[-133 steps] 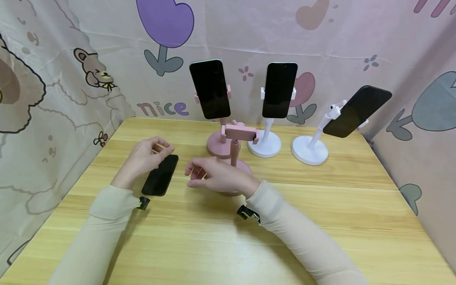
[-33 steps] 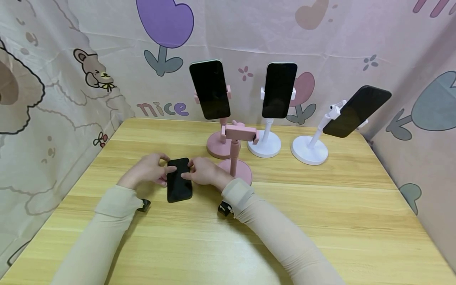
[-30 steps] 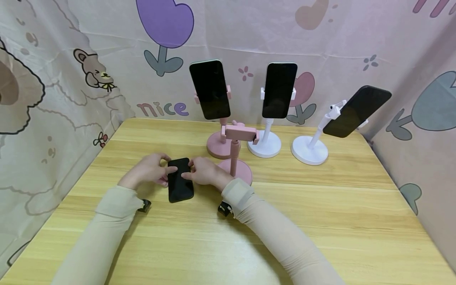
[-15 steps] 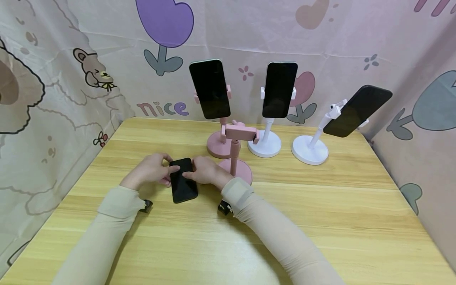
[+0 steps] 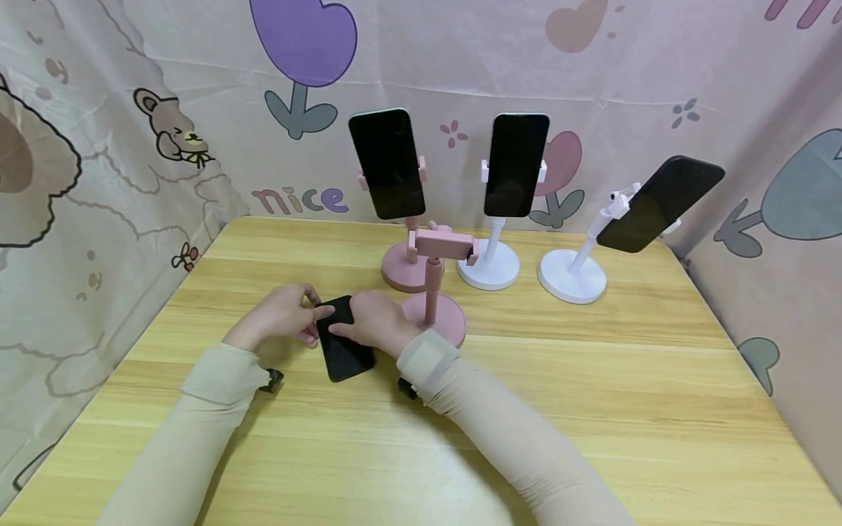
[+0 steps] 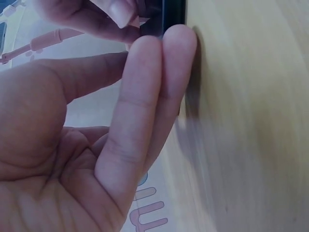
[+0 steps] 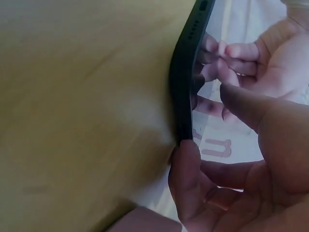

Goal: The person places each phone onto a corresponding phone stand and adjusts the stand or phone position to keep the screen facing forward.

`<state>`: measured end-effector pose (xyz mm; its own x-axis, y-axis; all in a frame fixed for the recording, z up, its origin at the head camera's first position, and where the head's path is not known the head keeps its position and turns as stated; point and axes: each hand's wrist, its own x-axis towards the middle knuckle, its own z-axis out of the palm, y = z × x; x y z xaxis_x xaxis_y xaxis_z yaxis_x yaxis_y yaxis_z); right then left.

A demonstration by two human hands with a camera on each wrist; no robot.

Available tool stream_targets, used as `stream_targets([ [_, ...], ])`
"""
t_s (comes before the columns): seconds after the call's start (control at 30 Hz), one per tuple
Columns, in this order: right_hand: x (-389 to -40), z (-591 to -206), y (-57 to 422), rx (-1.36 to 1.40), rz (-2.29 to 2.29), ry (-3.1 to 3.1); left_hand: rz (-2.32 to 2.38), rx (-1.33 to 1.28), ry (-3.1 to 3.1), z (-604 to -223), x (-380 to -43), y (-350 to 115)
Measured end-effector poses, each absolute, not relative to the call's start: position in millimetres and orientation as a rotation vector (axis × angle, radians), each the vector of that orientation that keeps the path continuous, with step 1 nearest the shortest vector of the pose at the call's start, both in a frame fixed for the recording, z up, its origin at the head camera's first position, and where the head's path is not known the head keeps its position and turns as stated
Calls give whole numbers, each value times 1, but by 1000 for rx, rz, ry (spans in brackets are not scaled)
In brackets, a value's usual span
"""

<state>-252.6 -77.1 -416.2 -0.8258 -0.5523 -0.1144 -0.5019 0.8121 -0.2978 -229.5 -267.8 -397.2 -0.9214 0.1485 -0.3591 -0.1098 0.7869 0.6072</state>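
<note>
A black smartphone [image 5: 347, 356] lies at a slant on the table, left of the middle, screen up. My left hand [image 5: 283, 315] pinches its upper left edge, thumb on the screen; in the left wrist view two fingertips meet the phone's [image 6: 174, 14] side. From the other side my right hand [image 5: 380, 321] grips the phone and hides its upper right part. In the right wrist view, fingers touch the phone's [image 7: 181, 92] edge while the thumb is over the glossy screen. Just right of that hand stands a pink phone stand [image 5: 433, 285] with its clamp sideways.
Behind are another pink stand [image 5: 403, 267] holding a phone [image 5: 388, 164], a white stand [image 5: 489, 267] with a phone [image 5: 517, 166], and a second white stand [image 5: 572, 277] with a tilted phone [image 5: 661, 204]. A patterned cloth [image 5: 421, 66] hangs behind the wooden table [image 5: 592, 409].
Both hands came together on the phone, which has shifted right and turned, its near end swinging right. The right hand now covers more of it. The stands have stayed put.
</note>
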Motion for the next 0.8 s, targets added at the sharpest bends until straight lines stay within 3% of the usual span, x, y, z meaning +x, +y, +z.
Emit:
stream_targets([
  [0.8, -231, -416, -99, -871, 53, 3054, 982, 129, 2548, -393, -228, -280],
])
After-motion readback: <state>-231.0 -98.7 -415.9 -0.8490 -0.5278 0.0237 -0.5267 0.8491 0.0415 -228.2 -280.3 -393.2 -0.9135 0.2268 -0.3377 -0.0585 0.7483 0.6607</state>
